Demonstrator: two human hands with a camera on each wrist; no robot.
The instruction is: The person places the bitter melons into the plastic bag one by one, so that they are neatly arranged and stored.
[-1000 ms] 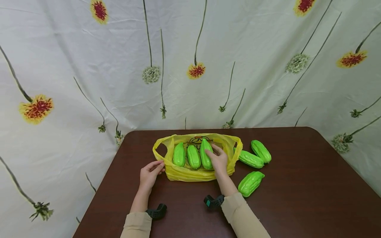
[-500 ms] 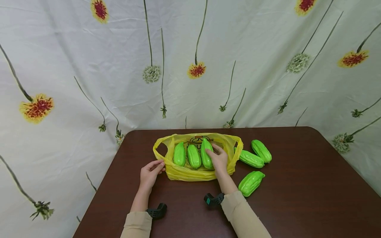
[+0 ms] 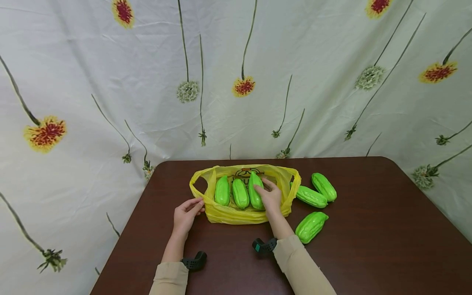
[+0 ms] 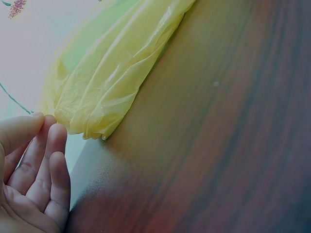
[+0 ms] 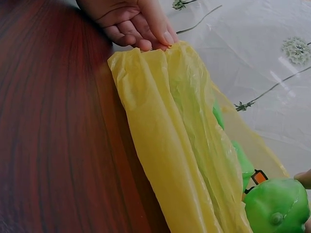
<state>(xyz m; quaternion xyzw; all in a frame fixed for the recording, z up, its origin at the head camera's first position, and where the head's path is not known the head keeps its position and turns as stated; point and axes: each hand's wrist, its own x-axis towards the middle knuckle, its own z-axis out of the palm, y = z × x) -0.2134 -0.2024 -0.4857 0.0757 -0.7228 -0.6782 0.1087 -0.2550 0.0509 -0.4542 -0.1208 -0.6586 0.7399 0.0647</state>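
A yellow plastic bag (image 3: 239,216) with loop handles lies on the table, its mouth spread. Inside, two bright green bitter melons, one on the left (image 3: 222,191) and one in the middle (image 3: 241,194), lie side by side. My right hand (image 3: 271,199) grips a third bitter melon (image 3: 255,190) at the bag's right side; in the right wrist view, this melon's rounded end (image 5: 274,208) shows beside the bag. My left hand (image 3: 184,216) pinches the bag's left edge between thumb and fingertips, as the left wrist view shows of the bag (image 4: 104,82) too.
Right of the bag lie more bitter melons: one against its side (image 3: 311,197), one behind that (image 3: 324,187) and one nearer the front (image 3: 311,227). The dark wooden table (image 3: 383,229) ends at a white floral cloth (image 3: 317,53).
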